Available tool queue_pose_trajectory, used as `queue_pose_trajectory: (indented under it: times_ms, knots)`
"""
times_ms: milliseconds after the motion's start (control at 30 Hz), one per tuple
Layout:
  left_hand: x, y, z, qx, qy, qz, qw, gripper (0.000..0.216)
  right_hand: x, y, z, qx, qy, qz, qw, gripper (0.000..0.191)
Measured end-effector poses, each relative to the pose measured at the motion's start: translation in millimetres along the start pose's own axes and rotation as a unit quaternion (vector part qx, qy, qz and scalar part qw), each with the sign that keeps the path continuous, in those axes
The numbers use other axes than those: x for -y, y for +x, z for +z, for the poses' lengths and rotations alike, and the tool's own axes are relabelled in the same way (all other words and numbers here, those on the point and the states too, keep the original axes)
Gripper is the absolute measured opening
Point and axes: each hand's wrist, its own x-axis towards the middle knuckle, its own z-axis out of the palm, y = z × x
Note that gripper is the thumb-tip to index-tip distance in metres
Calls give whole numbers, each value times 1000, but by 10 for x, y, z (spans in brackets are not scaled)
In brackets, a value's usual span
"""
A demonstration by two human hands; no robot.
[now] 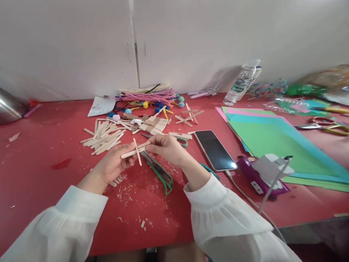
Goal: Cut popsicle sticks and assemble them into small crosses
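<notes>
Both my hands hold a small cross of wooden craft sticks [136, 150] above the red table [35, 167]. My left hand [112, 164] is closed round its left end. Pinching the right end is my right hand [166, 149]. Just beneath the hands lies a green utility knife [159, 173] among wood shavings. A loose pile of craft sticks [104, 136] sits to the left. Behind it is a panel of glued sticks [155, 125].
A phone [215, 149] on a cable lies right of my hands, next to a purple glue gun [262, 176]. Coloured paper sheets [272, 140], scissors [329, 127], a water bottle [242, 84] and pipe cleaners [150, 95] lie further back. White boards [202, 39] wall the far edge.
</notes>
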Motion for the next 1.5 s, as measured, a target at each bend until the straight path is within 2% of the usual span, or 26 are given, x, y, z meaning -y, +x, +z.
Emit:
queue_pose_trajectory:
  times_ms: [133, 267, 333, 467, 533, 667, 833, 900, 1000, 1067, 1133, 1200, 1267, 1333, 1433, 1500]
  knots:
    - [4, 20, -20, 12, 11, 56, 998, 27, -24, 9, 9, -19, 37, 6, 999, 16]
    - [6, 34, -17, 28, 25, 80, 996, 21, -27, 2, 5, -33, 91, 22, 995, 17]
    - [16, 48, -12, 19, 42, 120, 992, 18, -12, -5, 10, -30, 116, 46, 992, 15]
    - [34, 60, -9, -18, 124, 228, 965, 14, 24, -19, 24, -34, 195, 125, 972, 9]
    - [22, 40, -4, -39, 194, 266, 944, 20, 36, -26, 30, -38, 229, 142, 962, 5]
    - [-40, -44, 28, -86, 323, 352, 874, 28, 48, -37, 59, -56, 261, 158, 951, 5]
    - [-48, -69, 8, -129, 397, 432, 800, 25, 68, -49, 106, -62, 279, 165, 944, 12]
    - [-19, -31, -29, -157, 407, 460, 773, 35, 73, -50, 113, -56, 285, 164, 943, 12]
    - [8, 12, -56, -198, 409, 546, 704, 58, 74, -48, 118, -59, 293, 162, 941, 13]
    - [1, 3, -38, -207, 456, 584, 639, 53, 69, -44, 128, -64, 292, 165, 940, 12]
    - [-20, -25, -3, -197, 522, 592, 582, 36, 60, -40, 144, -72, 288, 164, 941, 11]
    - [-43, -50, 23, -183, 559, 593, 549, 23, 53, -37, 165, -77, 282, 151, 944, 8]
    - [-61, -58, 27, -178, 561, 600, 542, 16, 54, -37, 189, -80, 269, 125, 952, 9]
    - [-73, -52, 13, -181, 548, 604, 549, 12, 64, -40, 212, -86, 237, 105, 962, 12]
    - [-82, -35, -10, -177, 530, 599, 574, 9, 86, -49, 248, -106, 166, 90, 976, 12]
    - [-80, -27, -17, -167, 516, 586, 602, 8, 89, -57, 271, -114, 119, 74, 983, 12]
